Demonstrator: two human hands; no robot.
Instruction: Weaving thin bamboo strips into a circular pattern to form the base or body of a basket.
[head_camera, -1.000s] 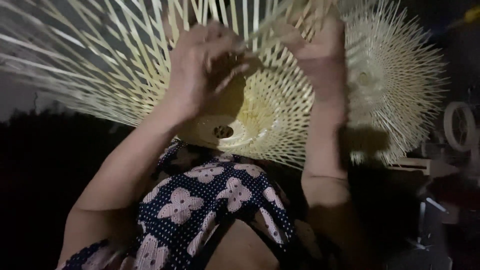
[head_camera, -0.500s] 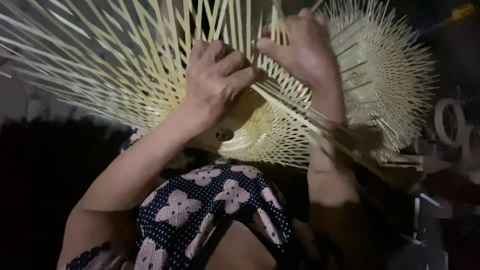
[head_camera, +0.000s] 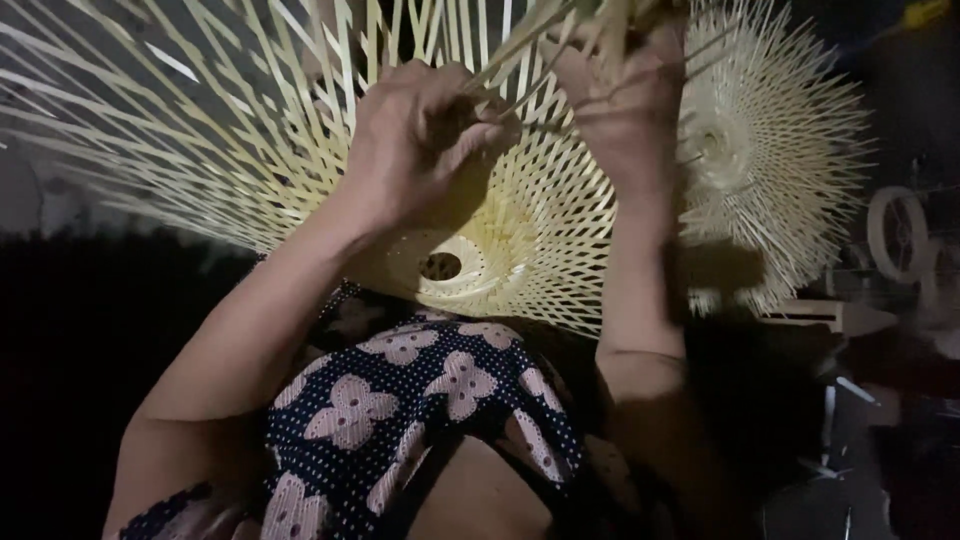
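Bamboo frame, half woven, fills frame from 9 to 1 o'clock: pale flat strips fan out from woven centre disc with small round hole in it, disc sits just above lap. Nothing inside it

Left hand at about 12 o'clock, fingers curled shut around a few loose strips near the woven zone, knuckles up. Right hand at 1 o'clock, just beside the left, fingers closed on a bunch of strips running up out of frame; thumb side hidden, exact grip can't tell

Second woven piece at 2 o'clock, same radiating strips, own small hub, standing behind right forearm, not touched by either hand

Lap at 6 o'clock: dark dotted cloth with pale flower pattern

Room dark. White ring-shaped object at 3 o'clock, pale flat board below it. Floor at 4–5 o'clock too dim to read, 8–9 o'clock just black
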